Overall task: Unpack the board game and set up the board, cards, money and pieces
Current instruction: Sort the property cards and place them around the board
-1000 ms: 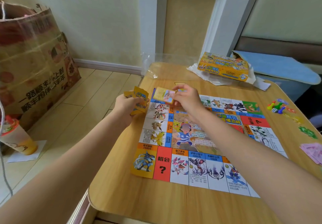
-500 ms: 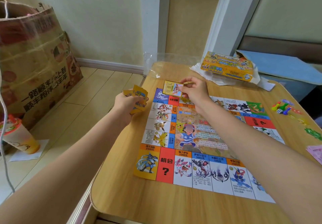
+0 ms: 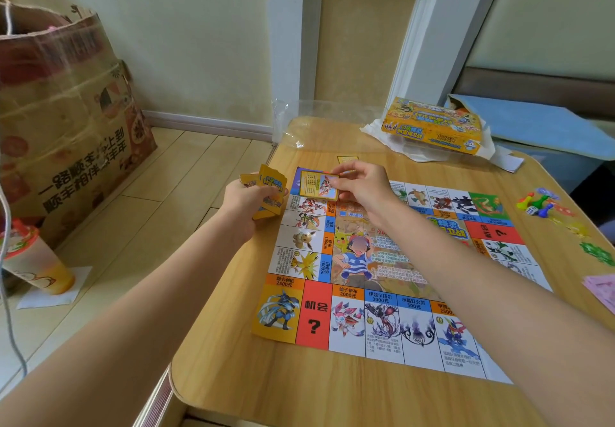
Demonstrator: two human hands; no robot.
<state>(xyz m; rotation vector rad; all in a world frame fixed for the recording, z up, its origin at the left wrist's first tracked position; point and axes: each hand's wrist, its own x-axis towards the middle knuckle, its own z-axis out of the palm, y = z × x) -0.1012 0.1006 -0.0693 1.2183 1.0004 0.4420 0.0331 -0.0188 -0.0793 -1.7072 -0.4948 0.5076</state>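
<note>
Board (image 3: 382, 300) lay flat on the table (image 3: 253, 390). Left hand (image 3: 248, 202) gripped a card stack (image 3: 271, 190); right hand (image 3: 361, 182) pinched one card (image 3: 318, 186) over the board's far-left corner.

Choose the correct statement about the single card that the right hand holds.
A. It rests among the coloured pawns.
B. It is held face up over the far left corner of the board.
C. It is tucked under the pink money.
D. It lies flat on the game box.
B: the right hand pinches the single card face up above the far left corner of the board, while the left hand grips the card stack.
</note>
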